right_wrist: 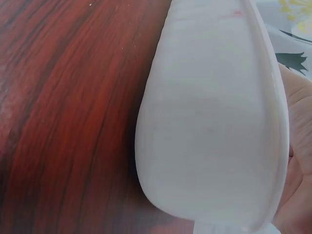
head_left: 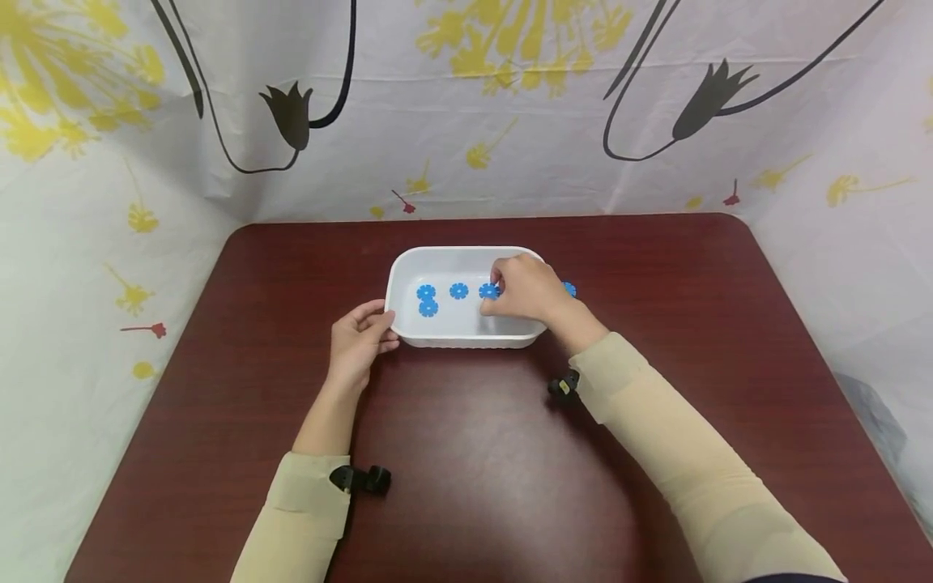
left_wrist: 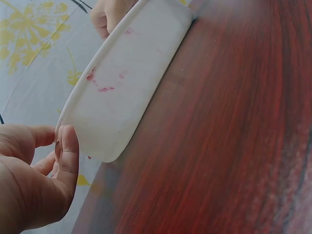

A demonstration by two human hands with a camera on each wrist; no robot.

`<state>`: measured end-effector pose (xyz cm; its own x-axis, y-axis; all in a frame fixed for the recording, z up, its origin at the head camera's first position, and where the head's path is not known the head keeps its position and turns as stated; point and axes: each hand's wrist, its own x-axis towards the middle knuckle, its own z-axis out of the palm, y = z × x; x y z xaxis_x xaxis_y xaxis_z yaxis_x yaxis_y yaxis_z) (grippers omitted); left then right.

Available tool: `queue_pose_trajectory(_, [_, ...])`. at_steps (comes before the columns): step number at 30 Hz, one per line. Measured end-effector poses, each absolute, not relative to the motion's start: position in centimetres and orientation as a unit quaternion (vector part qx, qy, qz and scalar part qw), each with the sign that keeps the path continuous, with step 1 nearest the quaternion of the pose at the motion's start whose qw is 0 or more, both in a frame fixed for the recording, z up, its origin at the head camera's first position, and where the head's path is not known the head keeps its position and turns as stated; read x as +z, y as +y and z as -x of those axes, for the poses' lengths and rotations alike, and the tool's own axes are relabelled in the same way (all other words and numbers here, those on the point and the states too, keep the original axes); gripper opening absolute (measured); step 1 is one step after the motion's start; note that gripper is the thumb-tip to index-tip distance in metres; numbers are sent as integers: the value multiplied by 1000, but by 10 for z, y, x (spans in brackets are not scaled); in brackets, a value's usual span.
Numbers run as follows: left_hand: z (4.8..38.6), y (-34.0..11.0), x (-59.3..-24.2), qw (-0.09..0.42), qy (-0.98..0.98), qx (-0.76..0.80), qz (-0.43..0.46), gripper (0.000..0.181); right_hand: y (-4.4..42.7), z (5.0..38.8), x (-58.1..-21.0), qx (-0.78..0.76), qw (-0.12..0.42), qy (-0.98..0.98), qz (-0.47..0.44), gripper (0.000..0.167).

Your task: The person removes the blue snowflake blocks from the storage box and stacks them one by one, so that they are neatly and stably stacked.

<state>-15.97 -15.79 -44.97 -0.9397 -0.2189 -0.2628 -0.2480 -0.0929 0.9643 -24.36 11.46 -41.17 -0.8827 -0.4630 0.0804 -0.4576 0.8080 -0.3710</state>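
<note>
A white plastic tray (head_left: 466,342) stands on the table. Its left end is gripped by my left hand (head_left: 355,344), thumb on the rim and fingers against the outside; the left wrist view shows this hand (left_wrist: 39,180) at the tray's corner. My right hand (head_left: 530,290) reaches over the right side into the tray and pinches a blue notched disc (head_left: 488,291) between thumb and index finger. Left of it lie a single blue disc (head_left: 458,291) and two touching ones, an upper disc (head_left: 426,291) and a lower disc (head_left: 428,308). The tray wall (right_wrist: 209,117) hides the right fingertips in the right wrist view.
Just right of the tray, another blue disc (head_left: 569,288) shows partly behind my right hand. The dark red wooden table (head_left: 466,437) extends around the tray. A white sheet with yellow flowers (head_left: 466,162) hangs behind the table.
</note>
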Motion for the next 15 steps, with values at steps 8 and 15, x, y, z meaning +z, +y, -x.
queue_pose_trajectory(8, [159, -158, -450, 11, 667, 725, 172, 36, 127, 243, -409, -218, 8, 947, 237, 32])
queue_pose_trajectory(15, [159, -158, -450, 14, 664, 727, 175, 35, 137, 243, -408, -247, 0, 941, 231, 29])
